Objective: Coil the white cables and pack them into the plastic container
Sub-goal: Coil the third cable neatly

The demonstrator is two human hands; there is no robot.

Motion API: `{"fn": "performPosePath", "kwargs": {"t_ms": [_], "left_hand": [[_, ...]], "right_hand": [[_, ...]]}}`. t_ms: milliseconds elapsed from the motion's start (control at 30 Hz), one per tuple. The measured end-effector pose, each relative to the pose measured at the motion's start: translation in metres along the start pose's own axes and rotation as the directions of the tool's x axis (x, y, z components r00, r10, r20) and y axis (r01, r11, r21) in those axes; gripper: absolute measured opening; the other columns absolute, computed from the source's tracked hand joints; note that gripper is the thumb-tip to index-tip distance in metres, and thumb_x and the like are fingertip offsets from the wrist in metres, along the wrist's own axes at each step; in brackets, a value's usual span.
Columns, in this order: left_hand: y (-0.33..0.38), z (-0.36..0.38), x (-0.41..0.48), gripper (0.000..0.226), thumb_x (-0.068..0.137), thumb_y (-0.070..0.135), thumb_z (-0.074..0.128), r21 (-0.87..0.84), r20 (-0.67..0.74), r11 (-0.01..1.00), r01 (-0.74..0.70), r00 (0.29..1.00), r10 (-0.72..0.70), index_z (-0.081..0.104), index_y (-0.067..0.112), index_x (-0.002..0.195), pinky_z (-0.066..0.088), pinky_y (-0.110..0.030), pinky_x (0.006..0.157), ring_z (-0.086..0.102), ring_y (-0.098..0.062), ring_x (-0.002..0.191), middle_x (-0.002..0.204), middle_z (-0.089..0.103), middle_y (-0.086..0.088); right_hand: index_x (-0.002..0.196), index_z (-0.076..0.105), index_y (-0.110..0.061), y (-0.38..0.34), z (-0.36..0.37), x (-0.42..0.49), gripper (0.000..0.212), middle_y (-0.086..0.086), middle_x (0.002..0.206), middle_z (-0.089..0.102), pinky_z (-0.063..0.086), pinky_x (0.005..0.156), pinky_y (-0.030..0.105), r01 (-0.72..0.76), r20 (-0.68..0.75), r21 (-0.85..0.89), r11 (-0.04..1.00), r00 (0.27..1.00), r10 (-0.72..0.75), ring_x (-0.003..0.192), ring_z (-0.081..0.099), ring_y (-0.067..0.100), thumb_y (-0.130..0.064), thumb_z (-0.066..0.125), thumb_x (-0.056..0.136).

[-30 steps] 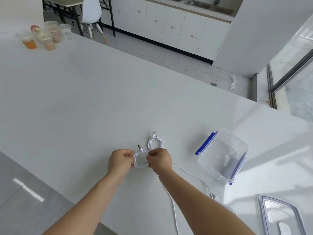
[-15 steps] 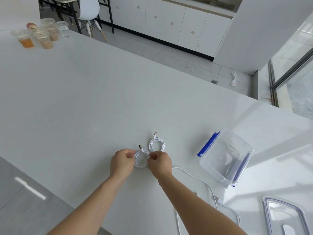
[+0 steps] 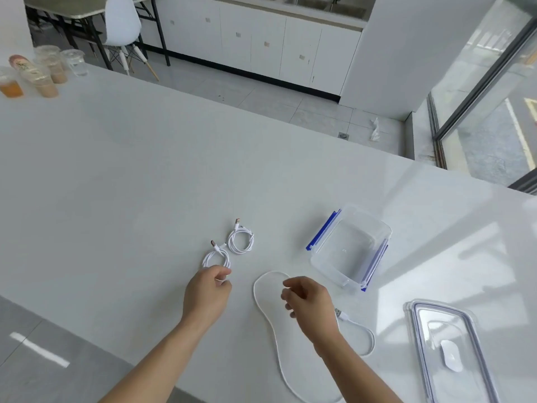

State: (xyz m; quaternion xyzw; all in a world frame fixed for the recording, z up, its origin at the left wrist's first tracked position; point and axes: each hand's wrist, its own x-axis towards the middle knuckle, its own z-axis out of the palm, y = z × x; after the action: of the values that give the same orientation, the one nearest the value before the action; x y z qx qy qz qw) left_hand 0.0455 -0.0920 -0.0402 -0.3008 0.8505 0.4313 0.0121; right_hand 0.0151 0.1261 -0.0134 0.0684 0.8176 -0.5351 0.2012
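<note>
Two coiled white cables lie side by side on the white table: the far coil [image 3: 240, 241] and the near coil [image 3: 216, 257]. My left hand [image 3: 207, 292] is at the near coil's lower edge, thumb and fingers pinched on a bit of its white cord. My right hand [image 3: 308, 301] hovers with fingers apart and nothing in it, just above a loose white cable [image 3: 258, 301] that runs in a long loop toward the table's front edge; its USB plug [image 3: 340, 314] shows right of my wrist. The clear plastic container [image 3: 316, 260] with blue clips stands open to the right.
The container's clear lid [image 3: 418, 338] lies at the front right with a small white object on it. Several plastic drink cups [image 3: 43, 80] stand at the far left corner. The table's front edge runs diagonally under my left forearm.
My right hand has let go of the near coil and moved right, over the loose cable. The near coil now lies flat on the table beside the far coil.
</note>
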Motion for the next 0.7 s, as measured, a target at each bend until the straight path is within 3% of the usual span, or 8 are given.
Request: {"fn": "performPosePath", "kwargs": {"t_ms": [133,267,433,567,700], "left_hand": [[0.010,0.027,-0.028,0.028,0.086,0.010,0.061,0.031,0.115,0.998,-0.053,0.992,0.049,0.073,0.025,0.106,0.047,-0.026,0.079,0.064,-0.009,0.087,0.100,0.069,0.009],[0.018,0.052,-0.047,0.028,0.087,0.011,0.060,0.118,0.192,0.984,-0.132,0.976,0.107,0.072,0.024,0.109,0.050,-0.027,0.084,0.064,-0.013,0.090,0.104,0.067,0.006],[0.024,0.071,-0.063,0.028,0.087,0.012,0.060,0.184,0.264,0.959,-0.214,0.951,0.162,0.072,0.023,0.110,0.047,-0.023,0.081,0.061,-0.012,0.086,0.101,0.063,0.007],[0.041,0.086,-0.078,0.026,0.088,0.016,0.060,0.195,0.334,0.943,-0.271,0.922,0.196,0.071,0.024,0.110,0.047,-0.022,0.082,0.061,-0.010,0.088,0.102,0.063,0.008],[0.040,0.092,-0.083,0.025,0.087,0.018,0.061,0.175,0.391,0.971,-0.164,0.916,0.084,0.071,0.024,0.109,0.051,-0.026,0.088,0.065,-0.013,0.096,0.104,0.068,0.008]], "right_hand": [[0.091,0.074,-0.029,0.037,-0.042,-0.033,0.015,-0.007,0.078,0.075,0.059,0.068,0.035,-0.023,-0.079,-0.164,0.986,0.997,0.010,0.071,0.071,0.011,-0.017,0.067,0.087],[0.090,0.076,-0.026,0.068,-0.062,-0.050,0.012,-0.014,0.076,0.071,0.050,0.066,0.019,-0.011,-0.149,-0.335,0.942,0.988,-0.041,0.071,0.065,0.001,-0.018,0.067,0.089],[0.100,0.071,-0.029,0.085,-0.071,-0.053,0.010,-0.014,0.095,0.064,0.038,0.059,0.017,-0.048,-0.274,-0.516,0.855,0.955,-0.112,0.070,0.056,0.002,-0.029,0.067,0.092],[0.106,0.070,-0.027,0.091,-0.083,-0.050,0.020,-0.012,0.103,0.064,0.042,0.063,0.025,-0.137,-0.338,-0.535,0.834,0.939,-0.063,0.079,0.060,0.011,-0.040,0.066,0.092],[0.084,0.068,-0.021,0.093,-0.077,-0.041,0.017,-0.006,0.097,0.061,0.052,0.066,0.030,-0.152,-0.243,-0.643,0.750,0.970,-0.013,0.078,0.062,0.021,-0.033,0.058,0.090]]}}
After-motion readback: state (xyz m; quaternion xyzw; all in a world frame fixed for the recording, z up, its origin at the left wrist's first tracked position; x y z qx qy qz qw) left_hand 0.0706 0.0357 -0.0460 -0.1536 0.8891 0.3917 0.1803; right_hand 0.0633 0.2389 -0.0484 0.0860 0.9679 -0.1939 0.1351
